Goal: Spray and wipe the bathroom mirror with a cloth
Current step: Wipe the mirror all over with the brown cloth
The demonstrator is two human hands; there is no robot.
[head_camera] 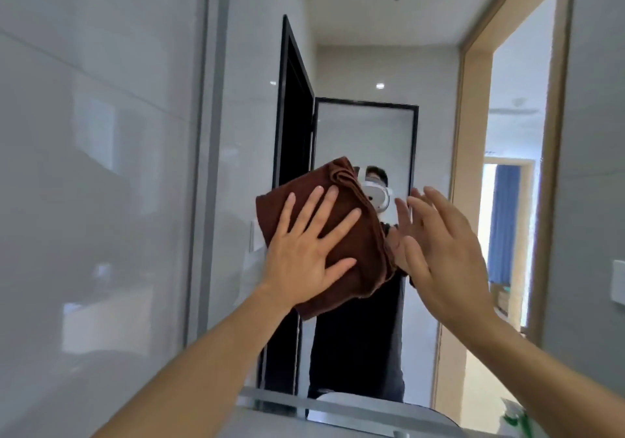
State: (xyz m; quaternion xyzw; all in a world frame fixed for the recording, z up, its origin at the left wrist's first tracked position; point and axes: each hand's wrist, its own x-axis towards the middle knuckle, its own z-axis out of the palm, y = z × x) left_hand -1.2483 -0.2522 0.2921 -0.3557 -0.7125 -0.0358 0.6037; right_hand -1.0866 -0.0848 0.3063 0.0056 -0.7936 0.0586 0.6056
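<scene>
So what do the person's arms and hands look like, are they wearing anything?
Both arms are bare as far as the picture shows, with no sleeves in view. The left hand and right hand have no gloves, rings, watch or bracelets that I can see. The fingers are long and uncovered.

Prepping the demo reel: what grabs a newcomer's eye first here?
The brown cloth at frame centre, pressed flat on the mirror by the left hand with fingers spread. Just right of it, the right hand is raised open, holding nothing. The mirror reflects a black-framed door.
</scene>
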